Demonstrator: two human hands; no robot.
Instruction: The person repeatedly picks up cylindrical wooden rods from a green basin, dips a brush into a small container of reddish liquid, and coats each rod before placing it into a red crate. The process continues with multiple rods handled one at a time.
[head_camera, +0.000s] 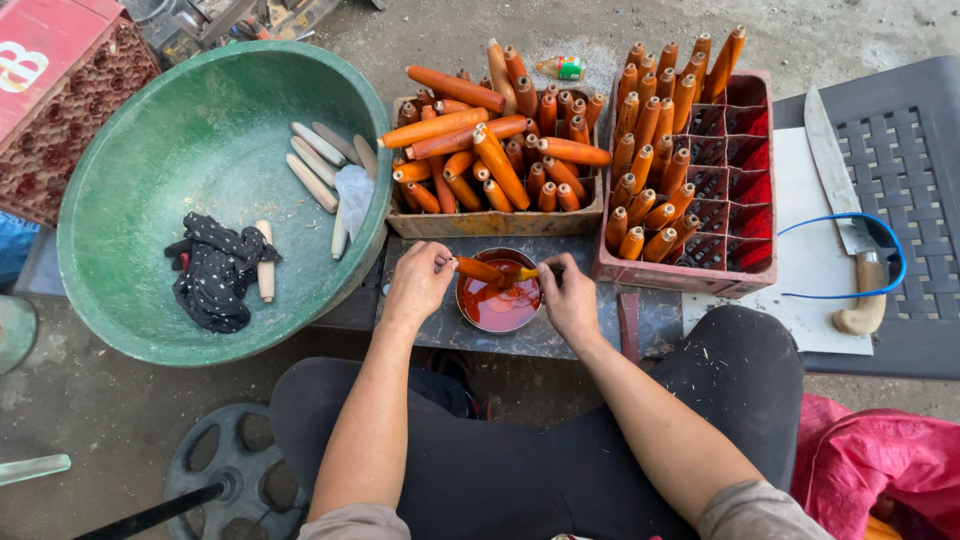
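Orange stain glistens on the turned wooden handle (482, 270) I hold over the small round bowl of red-orange liquid (500, 304), which stands on the near edge of the dark table (440, 325). My left hand (418, 283) pinches the handle's left end between thumb and fingertips, a narrow grip; my right hand (568, 296) is closed on a thin brush (537, 271) whose tip meets the handle's right end. Wet with stain, the stiff, light wood looks slippery, so I judge the left end the safest hold. Beyond the bowl lies a wooden box of stained handles (495, 150); right of it a red crate (735, 190) holds more upright. Pale unstained handles (318, 160) lie in the green basin (150, 180), far left.
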